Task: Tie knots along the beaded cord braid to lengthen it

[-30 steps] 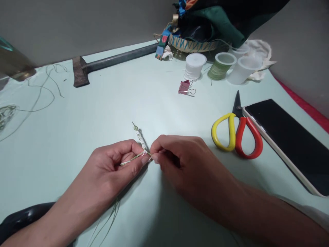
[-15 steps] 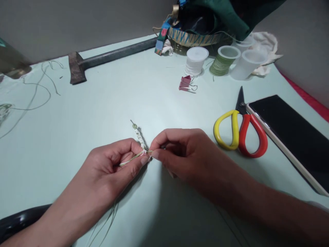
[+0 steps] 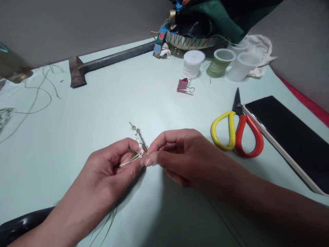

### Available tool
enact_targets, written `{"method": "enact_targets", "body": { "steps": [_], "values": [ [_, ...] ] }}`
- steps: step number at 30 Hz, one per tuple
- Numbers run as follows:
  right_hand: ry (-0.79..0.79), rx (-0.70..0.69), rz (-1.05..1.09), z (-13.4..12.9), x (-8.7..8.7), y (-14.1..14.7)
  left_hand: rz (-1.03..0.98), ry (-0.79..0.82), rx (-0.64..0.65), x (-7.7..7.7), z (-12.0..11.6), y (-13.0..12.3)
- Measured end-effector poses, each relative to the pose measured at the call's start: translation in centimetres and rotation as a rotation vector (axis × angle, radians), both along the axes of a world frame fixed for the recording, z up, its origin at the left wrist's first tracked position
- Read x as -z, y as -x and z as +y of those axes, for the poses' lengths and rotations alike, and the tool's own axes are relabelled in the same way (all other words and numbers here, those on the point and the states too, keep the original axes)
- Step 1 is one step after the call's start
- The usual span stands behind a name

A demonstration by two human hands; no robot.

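Observation:
A small knotted piece of white and green cord (image 3: 138, 139) points up and to the left from between the fingertips. My left hand (image 3: 115, 164) pinches its lower end, with several loose green and white strands (image 3: 130, 160) running across the fingers. My right hand (image 3: 177, 154) touches the left fingertips and is closed on thin cord at the base of the knotted part. Long strands (image 3: 109, 223) hang below my left wrist onto the pale table.
Scissors (image 3: 238, 133) with yellow and red handles lie right, beside a phone (image 3: 290, 137). Behind are a pink binder clip (image 3: 183, 85), white spool (image 3: 192, 64), green spool (image 3: 220, 63) and bag (image 3: 205, 20). A hammer (image 3: 115, 58) lies back left, near loose threads (image 3: 48, 92).
My right hand has shifted slightly left and its fingertips now overlap the base of the knotted cord. The whole view has also moved a little.

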State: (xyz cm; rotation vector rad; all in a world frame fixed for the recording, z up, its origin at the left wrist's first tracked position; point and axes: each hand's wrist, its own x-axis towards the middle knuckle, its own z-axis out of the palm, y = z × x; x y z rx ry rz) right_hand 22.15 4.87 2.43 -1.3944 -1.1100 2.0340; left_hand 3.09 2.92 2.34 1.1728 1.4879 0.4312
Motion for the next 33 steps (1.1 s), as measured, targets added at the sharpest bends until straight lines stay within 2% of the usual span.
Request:
{"method": "enact_targets", "body": {
  "steps": [5, 7, 9, 13, 17, 24, 30, 33],
  "values": [
    [-0.051, -0.027, -0.029, -0.3, 0.0, -0.3, 0.049, 0.003, -0.176, -0.7, -1.5, -0.4],
    [-0.071, -0.031, -0.042, -0.5, 0.0, -0.3, 0.097, -0.067, -0.186, -0.5, -2.1, 0.0],
    [-0.070, -0.028, -0.044, -0.7, 0.0, -0.3, 0.149, -0.207, -0.096, -0.2, -2.4, 0.4],
    [-0.081, -0.041, -0.072, -0.9, 0.0, -0.2, 0.259, -0.519, 0.199, 0.7, -2.4, 1.1],
    [-0.125, -0.046, -0.106, -1.2, 0.1, -0.1, 0.345, -0.667, 0.230, 1.0, -2.2, 1.1],
    [-0.176, -0.043, -0.144, -1.7, 0.6, 0.1, 0.334, -0.619, 0.267, 1.0, -2.1, 1.1],
    [-0.142, -0.016, -0.112, -1.4, 0.5, 0.0, 0.390, -0.533, 0.240, 1.7, -3.1, 1.9],
    [-0.148, -0.011, -0.105, -1.3, 0.5, 0.1, 0.414, -0.580, 0.231, 1.6, -3.1, 1.8]
  ]
}}
